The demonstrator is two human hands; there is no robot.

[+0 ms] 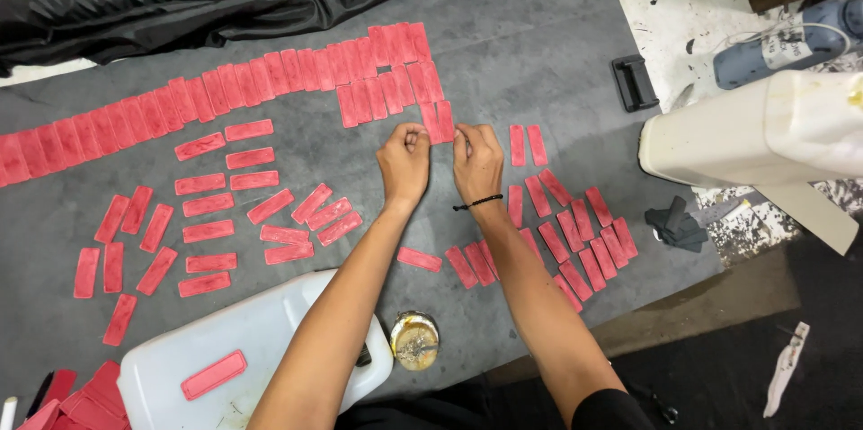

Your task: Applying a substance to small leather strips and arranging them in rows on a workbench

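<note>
Both hands, left (pixel 404 163) and right (pixel 477 160), pinch a red strip (pixel 440 122) at the row's end. It looks light, thin and bendy; best gripped by its edges.

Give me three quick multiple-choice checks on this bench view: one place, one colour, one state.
1. Where does the white plastic jug with one strip on it lie?
A. near edge, beside the left forearm
B. far edge, on the black cloth
C. right of the right hand

2. What colour are the strips?
A. blue
B. red
C. yellow

3. How are the hands at the laid row?
A. both flat and open
B. both pinching at a strip
C. one raised away

Answers: 1 A, it lies at the bottom left. 2 B, all are red. 3 B, left hand and right hand meet fingertips at the row's end.
</note>
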